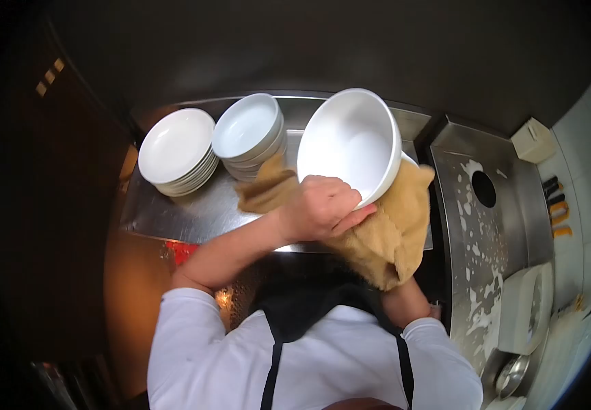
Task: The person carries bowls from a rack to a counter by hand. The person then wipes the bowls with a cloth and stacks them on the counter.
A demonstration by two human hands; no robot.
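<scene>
The metal surface (pixel 155 217) runs across the front, low along a dark wall, and carries the crockery within reach of both arms. To its right is a steel trough (pixel 522 215) spattered with white foam; a gap parts the two, which may help keep the wet side off the dish side.

The big white bowl (pixel 350 137) is held up over the surface, tilted so that its mouth faces the wearer — probably so the inside can be seen. The left hand (pixel 321 208) is closed at the near rim, knuckles up and thumb stretched along the edge, a grip that seems meant to steady the tilt.

A tan cloth (pixel 394 239) is bunched under and against the bowl's right side, with another tan part showing left of the left hand; whether they join behind is hidden. The right hand is covered by the cloth, so I cannot tell whether it grips or lies flat; its forearm comes up from below, which suggests support from underneath.

At left, a stack of shallow dishes (pixel 176 147) stands just beside a stack of pale bowls (pixel 247 126). Each is nested with its own kind, likely to save room.

Smaller again — a white container (pixel 519 307) at the trough's near right, and a white box (pixel 534 140) at its far corner.
</scene>
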